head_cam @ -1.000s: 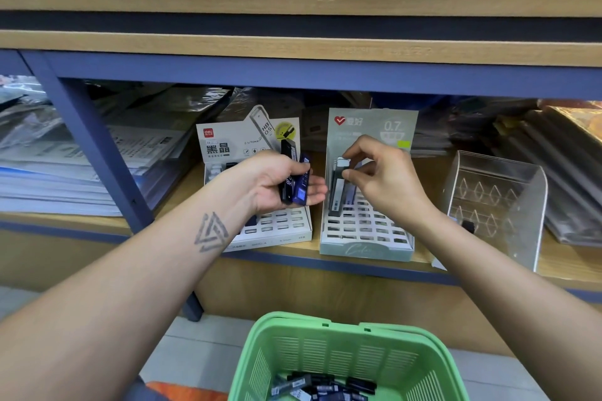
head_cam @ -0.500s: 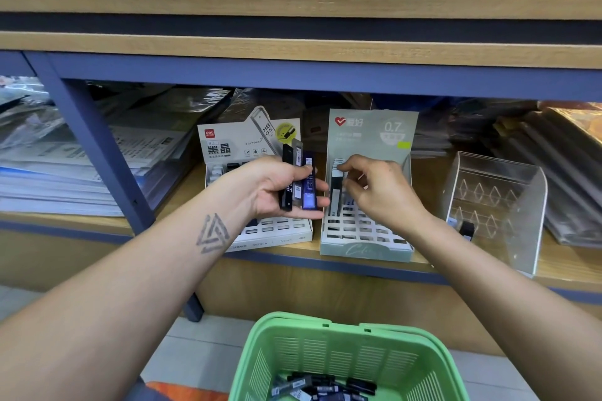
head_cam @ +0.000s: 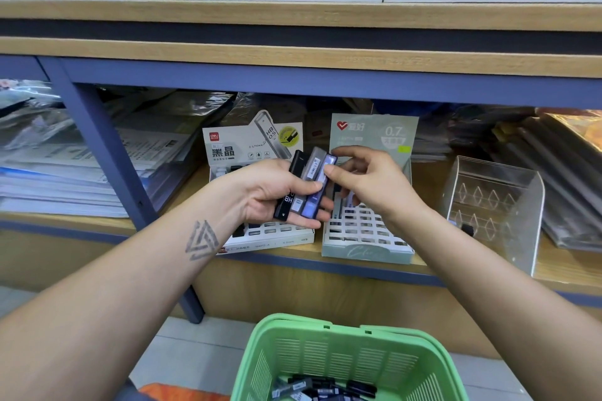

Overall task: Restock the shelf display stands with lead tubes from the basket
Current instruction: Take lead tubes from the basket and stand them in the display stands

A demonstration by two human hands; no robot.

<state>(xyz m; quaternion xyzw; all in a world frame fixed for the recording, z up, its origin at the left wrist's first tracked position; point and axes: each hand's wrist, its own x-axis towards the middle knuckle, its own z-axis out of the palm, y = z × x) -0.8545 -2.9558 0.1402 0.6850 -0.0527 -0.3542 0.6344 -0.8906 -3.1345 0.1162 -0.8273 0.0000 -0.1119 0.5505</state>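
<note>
Above the front edge of the shelf, your left hand held a fan of three lead tubes, one black, one grey and one blue, with the thumb curled over their fronts and the fingers closed beneath them. Your right hand had its thumb and forefinger pinching the top of the blue tube, the other fingers loosely curled behind.

Both hands hovered in front of two display stands set side by side near the shelf's front edge: the white stand marked HB 0.5 on the left and the pale green stand marked 0.7 just beside it on the right. A few tubes stood in the back rows of each. Toward the right end of the shelf sat a clear acrylic stand.

Below the shelf, a green basket held more lead tubes heaped loose at its bottom.
</note>
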